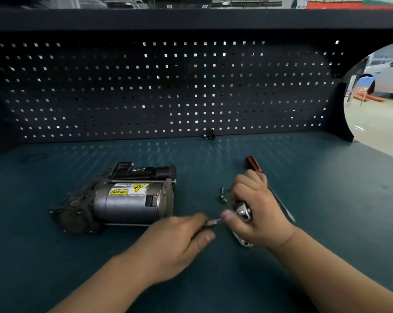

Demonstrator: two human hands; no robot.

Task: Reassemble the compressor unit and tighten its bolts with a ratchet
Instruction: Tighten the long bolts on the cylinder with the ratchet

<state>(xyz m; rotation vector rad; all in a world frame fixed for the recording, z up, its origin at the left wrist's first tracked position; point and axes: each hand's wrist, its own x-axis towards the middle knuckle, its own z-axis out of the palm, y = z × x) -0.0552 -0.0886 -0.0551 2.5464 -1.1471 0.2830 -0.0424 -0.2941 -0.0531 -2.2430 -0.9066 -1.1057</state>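
Gripping a chrome steel ratchet [244, 213], the right hand [261, 201] curls its fingers round the head. The left hand [175, 242] pinches the knurled shank [213, 221].

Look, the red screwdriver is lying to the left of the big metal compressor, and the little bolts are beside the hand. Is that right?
Not quite. The head view shows the red screwdriver lying to the right of the compressor, behind the right hand that grips the ratchet. The little bolts do lie beside that hand.
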